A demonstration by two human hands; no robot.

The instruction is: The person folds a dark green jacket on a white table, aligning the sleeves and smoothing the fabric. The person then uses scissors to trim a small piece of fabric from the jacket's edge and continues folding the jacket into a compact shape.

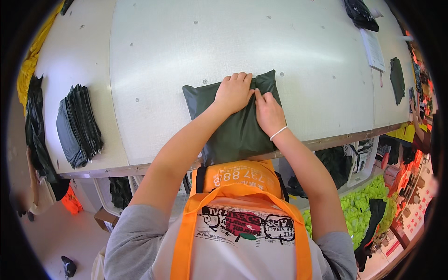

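Observation:
A plump, squarish dark green fabric pouch (238, 133) lies on the table in front of me, its near edge at the table's front rim. My left hand (234, 93) rests across its far edge, fingers curled over the cloth there. Close by, my right hand (269, 111) is closed on the fabric near the far edge, thumb and forefinger meeting the left hand's fingertips. A crease runs down the pouch from where the two hands meet. Whatever fills it is hidden inside.
The pale tabletop (163, 51) has small screw heads. On the left stands a stack of folded dark green pieces (79, 126). Papers (372, 49) and a black bundle (360, 15) lie far right. Below are white baskets (364, 161) and lime-green cloth (343, 217). Other people work at both sides.

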